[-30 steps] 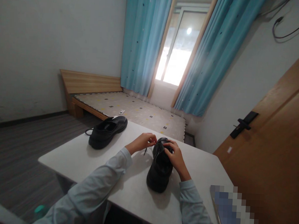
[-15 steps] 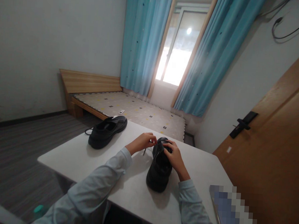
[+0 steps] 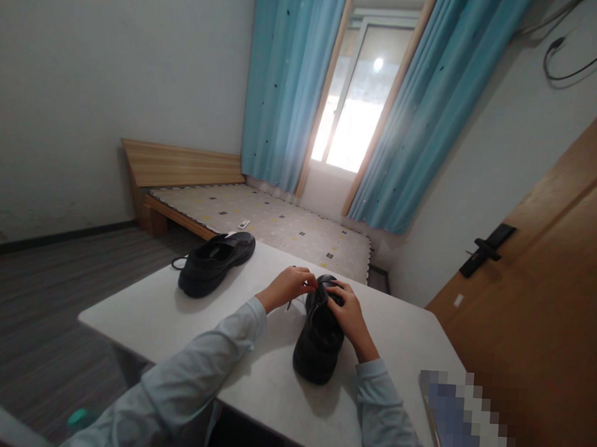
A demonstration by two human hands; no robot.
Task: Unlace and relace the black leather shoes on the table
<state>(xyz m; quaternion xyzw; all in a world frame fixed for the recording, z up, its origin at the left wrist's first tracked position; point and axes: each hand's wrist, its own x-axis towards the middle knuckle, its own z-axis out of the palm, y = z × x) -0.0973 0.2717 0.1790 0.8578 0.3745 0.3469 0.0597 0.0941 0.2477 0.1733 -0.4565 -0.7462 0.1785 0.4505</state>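
1. Here, a black shoe (image 3: 319,338) stands upright on the white table (image 3: 270,382), its heel toward the person and its toe pointing away toward the bed.
2. The left hand (image 3: 288,287) sits just left of the shoe's front, with the fingertips drawn together at the lace area; its grip is pinched shut on a thin dark lace (image 3: 290,304), a short end of which hangs down below the fingers toward the table.
3. The right hand (image 3: 348,311) lies over the top and right side of the same shoe, fingers curled onto the upper. Its fingertips meet those of the left hand over the lacing, but whether this grip pinches a lace or only presses on the shoe cannot be told from here.
4. Both forearms wear pale blue sleeves (image 3: 205,365) and reach in from the near edge of the table.
5. A second black shoe (image 3: 215,264) lies well apart, at the far left corner of the table, lying lengthwise with its opening upward; a loop of its lace (image 3: 177,263) hangs past the table edge.
6. Beyond the table stands a low wooden bed (image 3: 259,215) with a patterned mat, then blue curtains (image 3: 286,83) on both sides of a bright window (image 3: 357,113).
7. A wooden door (image 3: 550,277) with a dark handle (image 3: 487,249) fills the right side.
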